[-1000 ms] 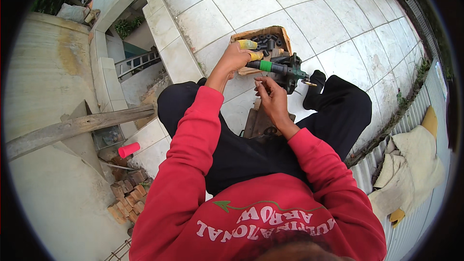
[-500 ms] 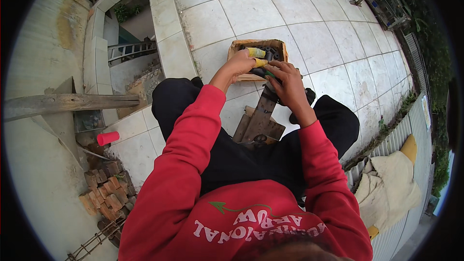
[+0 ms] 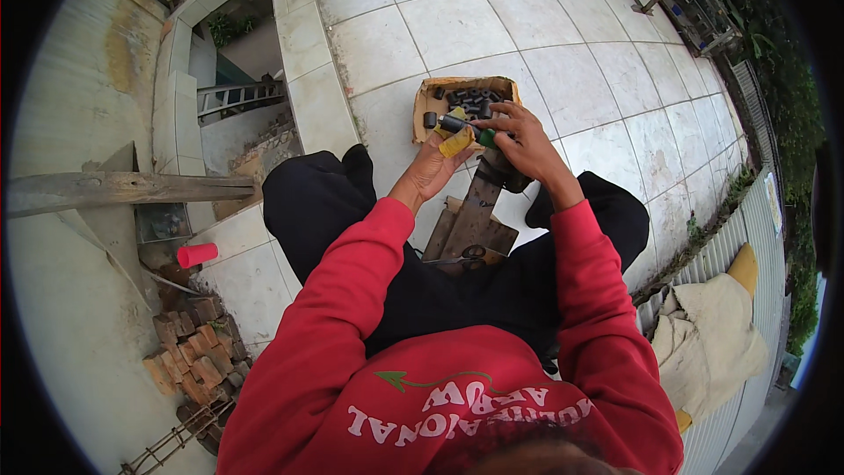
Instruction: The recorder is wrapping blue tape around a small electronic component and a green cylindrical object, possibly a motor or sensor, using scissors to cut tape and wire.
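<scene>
Black and smooth, the tube (image 3: pixel 454 125) is held slantwise over the near side of a cardboard box (image 3: pixel 420 104), gripped by the left hand's (image 3: pixel 433 165) yellow-wrapped fingers (image 3: pixel 456 142) and the right hand (image 3: pixel 527 145) around its green band (image 3: pixel 487 138); one short piece (image 3: pixel 430 120) sits by its tip, perhaps loose; work seems midway, many similar pieces (image 3: pixel 475 104) lying in the box

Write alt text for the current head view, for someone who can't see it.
A person's left hand, two fingers wrapped in yellow, holds a dark rod; the right hand is at its green section, by an open box of black cylindrical pieces on a pale tiled floor.
</scene>
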A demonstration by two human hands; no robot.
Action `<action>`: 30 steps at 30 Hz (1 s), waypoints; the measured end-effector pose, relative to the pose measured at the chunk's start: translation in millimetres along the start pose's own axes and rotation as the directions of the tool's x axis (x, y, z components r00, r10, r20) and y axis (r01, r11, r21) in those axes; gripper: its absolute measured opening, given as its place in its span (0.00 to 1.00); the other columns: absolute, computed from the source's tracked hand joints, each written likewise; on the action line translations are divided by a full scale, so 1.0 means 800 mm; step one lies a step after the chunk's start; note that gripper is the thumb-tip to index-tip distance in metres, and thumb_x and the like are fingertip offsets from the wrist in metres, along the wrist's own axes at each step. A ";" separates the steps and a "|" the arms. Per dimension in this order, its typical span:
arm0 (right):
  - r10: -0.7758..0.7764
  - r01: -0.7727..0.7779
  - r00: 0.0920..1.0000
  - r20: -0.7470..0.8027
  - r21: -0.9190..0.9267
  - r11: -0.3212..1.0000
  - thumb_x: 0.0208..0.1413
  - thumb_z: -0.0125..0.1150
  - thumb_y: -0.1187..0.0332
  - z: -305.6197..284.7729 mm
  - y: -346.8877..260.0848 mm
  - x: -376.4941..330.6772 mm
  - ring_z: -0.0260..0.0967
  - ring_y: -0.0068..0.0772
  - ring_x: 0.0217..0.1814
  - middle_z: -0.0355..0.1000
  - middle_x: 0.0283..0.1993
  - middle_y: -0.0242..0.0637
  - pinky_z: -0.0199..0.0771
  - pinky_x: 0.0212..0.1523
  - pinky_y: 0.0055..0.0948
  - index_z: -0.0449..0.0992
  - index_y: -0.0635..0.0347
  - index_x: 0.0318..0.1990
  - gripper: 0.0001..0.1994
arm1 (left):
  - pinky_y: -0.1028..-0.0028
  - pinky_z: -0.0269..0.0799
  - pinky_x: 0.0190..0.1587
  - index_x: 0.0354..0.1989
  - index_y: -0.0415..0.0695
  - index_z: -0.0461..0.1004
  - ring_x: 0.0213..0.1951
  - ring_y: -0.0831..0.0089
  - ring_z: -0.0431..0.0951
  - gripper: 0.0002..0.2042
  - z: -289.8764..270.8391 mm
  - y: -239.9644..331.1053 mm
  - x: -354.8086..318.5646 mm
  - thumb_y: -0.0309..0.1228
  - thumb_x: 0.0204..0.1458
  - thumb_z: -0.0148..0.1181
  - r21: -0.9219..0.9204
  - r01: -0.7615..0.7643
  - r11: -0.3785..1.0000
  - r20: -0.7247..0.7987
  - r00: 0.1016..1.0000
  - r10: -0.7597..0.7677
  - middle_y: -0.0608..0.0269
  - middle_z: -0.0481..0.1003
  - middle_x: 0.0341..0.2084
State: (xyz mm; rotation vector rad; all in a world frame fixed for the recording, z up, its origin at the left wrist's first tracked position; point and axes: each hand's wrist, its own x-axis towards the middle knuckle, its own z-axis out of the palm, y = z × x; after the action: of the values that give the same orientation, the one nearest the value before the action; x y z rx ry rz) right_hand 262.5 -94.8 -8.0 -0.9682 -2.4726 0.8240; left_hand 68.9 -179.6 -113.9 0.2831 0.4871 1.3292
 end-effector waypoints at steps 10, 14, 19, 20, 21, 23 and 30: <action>0.297 -0.293 0.955 -0.003 0.138 0.946 0.57 0.48 0.76 -0.073 0.096 -0.019 0.68 0.52 0.69 0.74 0.63 0.51 0.66 0.70 0.42 0.79 0.58 0.59 0.23 | 0.62 0.73 0.68 0.66 0.45 0.61 0.62 0.65 0.75 0.27 0.044 0.020 -0.015 0.17 0.60 0.62 0.182 0.015 0.983 0.009 1.000 -0.017 0.60 0.71 0.63; 0.586 -0.517 0.762 0.275 -0.286 0.806 0.51 0.48 0.82 -0.055 0.253 -0.073 0.72 0.53 0.65 0.75 0.63 0.50 0.73 0.64 0.44 0.77 0.51 0.63 0.31 | 0.63 0.74 0.66 0.63 0.45 0.63 0.62 0.68 0.75 0.29 0.064 0.014 -0.008 0.15 0.55 0.68 0.287 -0.034 0.957 -0.053 0.997 0.052 0.60 0.71 0.62; 0.680 -0.550 0.524 0.512 -0.407 0.730 0.45 0.73 0.72 0.021 0.272 -0.119 0.80 0.50 0.51 0.81 0.50 0.50 0.80 0.51 0.42 0.78 0.52 0.61 0.30 | 0.64 0.78 0.63 0.62 0.42 0.60 0.61 0.65 0.75 0.28 0.062 0.012 -0.010 0.11 0.55 0.63 0.373 -0.066 0.926 -0.090 0.990 0.107 0.57 0.70 0.61; 0.687 -0.528 0.509 0.519 -0.442 0.725 0.46 0.74 0.71 0.035 0.277 -0.129 0.79 0.50 0.54 0.80 0.53 0.47 0.79 0.53 0.43 0.78 0.50 0.61 0.30 | 0.65 0.79 0.62 0.62 0.40 0.59 0.61 0.65 0.75 0.28 0.062 0.011 -0.009 0.09 0.56 0.61 0.370 -0.055 0.927 -0.097 0.991 0.097 0.56 0.70 0.61; 0.694 -0.506 0.494 0.524 -0.475 0.719 0.46 0.74 0.71 0.046 0.279 -0.138 0.77 0.50 0.58 0.79 0.56 0.45 0.78 0.56 0.44 0.78 0.49 0.61 0.29 | 0.65 0.79 0.62 0.62 0.40 0.59 0.61 0.65 0.75 0.28 0.065 0.011 -0.009 0.09 0.56 0.61 0.371 -0.063 0.926 -0.098 0.989 0.107 0.56 0.70 0.61; 0.705 -0.529 0.591 0.392 -0.471 0.705 0.49 0.74 0.66 0.062 0.283 -0.151 0.80 0.48 0.50 0.82 0.47 0.45 0.79 0.50 0.42 0.84 0.54 0.51 0.19 | 0.64 0.79 0.62 0.63 0.39 0.58 0.62 0.63 0.75 0.27 0.066 0.012 -0.012 0.08 0.57 0.58 0.389 -0.009 0.921 -0.101 0.994 0.052 0.55 0.69 0.62; 0.702 -0.622 0.642 0.309 -0.325 0.712 0.48 0.76 0.57 0.070 0.306 -0.148 0.80 0.49 0.41 0.82 0.38 0.49 0.78 0.44 0.42 0.85 0.60 0.39 0.17 | 0.63 0.80 0.61 0.62 0.39 0.60 0.60 0.63 0.77 0.25 0.071 0.026 -0.014 0.08 0.58 0.55 0.479 0.032 0.877 -0.118 0.993 0.028 0.52 0.72 0.60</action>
State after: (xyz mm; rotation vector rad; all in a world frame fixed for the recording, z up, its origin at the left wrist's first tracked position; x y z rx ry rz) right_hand 438.2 -54.1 -219.2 -2.0569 -2.5569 1.1148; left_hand 77.2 -181.1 -53.0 0.6151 0.9242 1.2117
